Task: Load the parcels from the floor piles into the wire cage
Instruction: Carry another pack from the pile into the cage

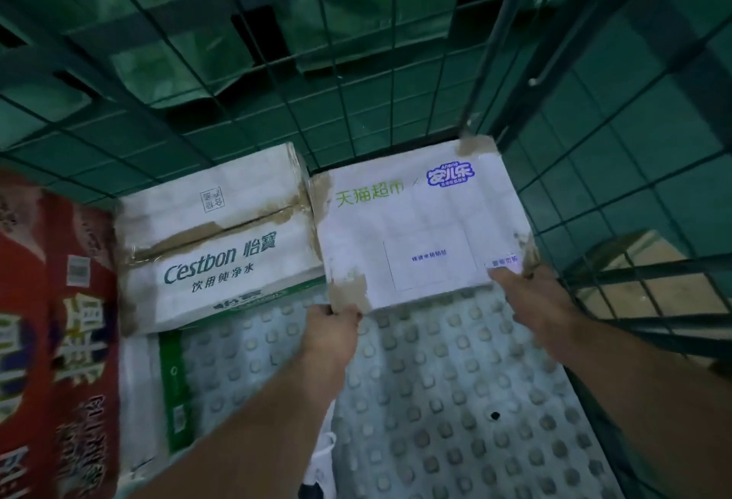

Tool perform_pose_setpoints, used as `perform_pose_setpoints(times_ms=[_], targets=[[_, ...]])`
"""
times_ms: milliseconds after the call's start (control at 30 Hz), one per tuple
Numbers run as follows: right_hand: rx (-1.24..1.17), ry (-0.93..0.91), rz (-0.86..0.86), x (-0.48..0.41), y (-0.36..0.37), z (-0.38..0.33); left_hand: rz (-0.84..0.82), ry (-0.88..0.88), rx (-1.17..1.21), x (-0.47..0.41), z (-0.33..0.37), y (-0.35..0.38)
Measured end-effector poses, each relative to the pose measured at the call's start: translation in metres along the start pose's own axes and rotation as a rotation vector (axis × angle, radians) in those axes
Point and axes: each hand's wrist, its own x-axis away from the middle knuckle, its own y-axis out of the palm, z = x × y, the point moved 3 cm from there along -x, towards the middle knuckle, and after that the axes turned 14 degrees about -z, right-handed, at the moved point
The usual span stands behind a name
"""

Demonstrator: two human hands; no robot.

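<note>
A white parcel box (420, 221) with green and blue print sits in the far right corner of the wire cage (356, 110), on its studded floor (455, 399). My left hand (332, 330) grips the box's near left corner, fingers curled under the edge. At the near right corner my right hand (530, 296) holds the box, its fingers lying on the top face. A white C'estbon water carton (222, 241) stands right beside it on the left.
A red printed pack (51, 340) fills the cage's left side, with a green-and-white carton (170, 391) below the water carton. Green mesh walls close the back and right. A brown cardboard box (649, 280) lies outside the right wall.
</note>
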Motion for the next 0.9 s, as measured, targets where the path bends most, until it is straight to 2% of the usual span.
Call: perform_pose_setpoints(times_ms=[133, 233, 333, 433, 533, 633, 700, 733, 800, 867, 900], targets=[[0.085, -0.144, 0.013, -0.012, 0.003, -0.058, -0.021, 0.093, 0.136, -0.026, 0.043, -0.008], [0.085, -0.223, -0.091, -0.029, 0.007, -0.102, -0.169, 0.108, 0.348, -0.028, 0.065, -0.012], [0.134, -0.146, -0.187, -0.051, 0.004, -0.115, -0.278, 0.136, 0.495, -0.024, 0.074, -0.018], [0.226, -0.037, -0.248, -0.03, 0.008, -0.106, -0.304, 0.118, 0.504, -0.019, 0.069, -0.026], [0.306, 0.039, -0.374, 0.003, 0.029, -0.057, -0.186, 0.065, 0.401, 0.008, 0.045, -0.036], [0.653, -0.005, -0.469, 0.043, 0.056, 0.037, -0.164, -0.07, 0.244, 0.055, -0.008, -0.056], [0.797, 0.05, -0.631, 0.076, 0.066, 0.11, -0.205, -0.178, 0.203, 0.095, -0.051, -0.07], [0.954, 0.008, -0.728, 0.098, 0.071, 0.138, -0.204, -0.219, 0.164, 0.109, -0.072, -0.078], [0.985, 0.027, -0.836, 0.155, 0.076, 0.189, -0.155, -0.288, 0.111, 0.142, -0.111, -0.091], [0.929, 0.132, -0.835, 0.202, 0.065, 0.231, -0.109, -0.326, 0.109, 0.184, -0.14, -0.091], [0.983, 0.149, -0.842, 0.224, 0.056, 0.246, -0.095, -0.311, 0.102, 0.206, -0.152, -0.087]])
